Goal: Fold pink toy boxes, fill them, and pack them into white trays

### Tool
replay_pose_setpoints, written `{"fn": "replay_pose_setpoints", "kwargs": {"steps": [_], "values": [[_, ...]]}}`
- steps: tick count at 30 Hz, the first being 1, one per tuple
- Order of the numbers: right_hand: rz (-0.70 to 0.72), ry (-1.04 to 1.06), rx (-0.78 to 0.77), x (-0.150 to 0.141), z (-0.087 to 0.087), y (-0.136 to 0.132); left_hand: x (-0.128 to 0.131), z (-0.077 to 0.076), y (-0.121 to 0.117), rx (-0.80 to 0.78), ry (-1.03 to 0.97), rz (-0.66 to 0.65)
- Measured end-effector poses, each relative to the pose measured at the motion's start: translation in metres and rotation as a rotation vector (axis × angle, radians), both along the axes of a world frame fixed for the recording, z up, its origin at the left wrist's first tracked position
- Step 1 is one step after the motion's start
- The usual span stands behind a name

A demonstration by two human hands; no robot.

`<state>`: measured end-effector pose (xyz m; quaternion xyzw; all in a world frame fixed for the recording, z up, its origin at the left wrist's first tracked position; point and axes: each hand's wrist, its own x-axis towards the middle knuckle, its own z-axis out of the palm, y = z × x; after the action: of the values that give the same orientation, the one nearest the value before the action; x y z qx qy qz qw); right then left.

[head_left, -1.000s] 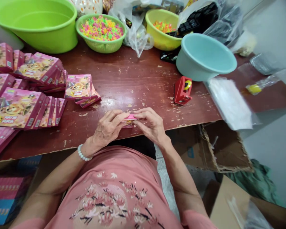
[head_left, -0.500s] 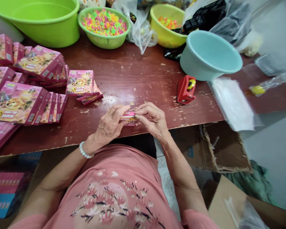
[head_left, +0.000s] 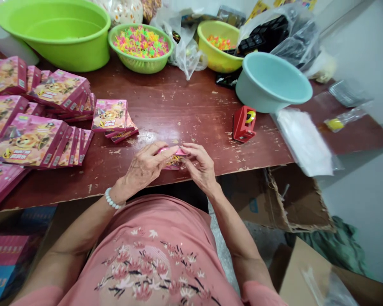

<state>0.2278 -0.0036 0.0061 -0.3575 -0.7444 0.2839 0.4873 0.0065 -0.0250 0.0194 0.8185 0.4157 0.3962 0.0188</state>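
A small pink box [head_left: 175,156] sits between both my hands just above the near edge of the worn brown table [head_left: 178,106]. My left hand [head_left: 145,165] pinches its left end, thumb on top. My right hand [head_left: 200,165] grips the right end with curled fingers. Most of the box is hidden by my fingers. A short stack of the same pink boxes [head_left: 112,117] lies a hand's width to the upper left.
Piles of pink boxes [head_left: 35,114] fill the table's left. At the back stand a large green basin [head_left: 55,32], a green basket of coloured bits [head_left: 140,44], a yellow bowl [head_left: 218,46] and a pale blue bowl [head_left: 271,83]. A red tape dispenser [head_left: 244,123] and clear bags [head_left: 303,140] lie right.
My hands stay on the pink box and have shifted it slightly between the fingers. The camera view has moved a little; nothing else on the table changed place.
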Motion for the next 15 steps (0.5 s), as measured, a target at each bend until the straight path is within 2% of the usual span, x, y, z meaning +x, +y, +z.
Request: {"fn": "replay_pose_setpoints", "kwargs": {"steps": [3, 6, 8, 11, 13, 15], "values": [[-0.053, 0.148, -0.227, 0.01, 0.0, -0.001, -0.001, 0.002, -0.001, 0.014, -0.03, -0.006], [-0.192, 0.19, -0.271, 0.039, 0.006, 0.008, -0.002, 0.005, -0.003, 0.029, -0.011, 0.041], [-0.357, 0.193, -0.229, 0.071, 0.011, 0.022, -0.005, 0.008, -0.005, 0.003, 0.034, 0.049], [-0.705, 0.228, -0.151, 0.133, 0.014, 0.051, -0.011, 0.01, -0.006, -0.054, 0.067, 0.044], [-0.879, 0.155, -0.2, 0.171, 0.013, 0.071, -0.015, 0.009, -0.007, -0.054, 0.064, 0.058], [-0.928, 0.01, -0.317, 0.198, 0.012, 0.088, -0.017, 0.007, -0.007, -0.034, 0.052, 0.055]]}}
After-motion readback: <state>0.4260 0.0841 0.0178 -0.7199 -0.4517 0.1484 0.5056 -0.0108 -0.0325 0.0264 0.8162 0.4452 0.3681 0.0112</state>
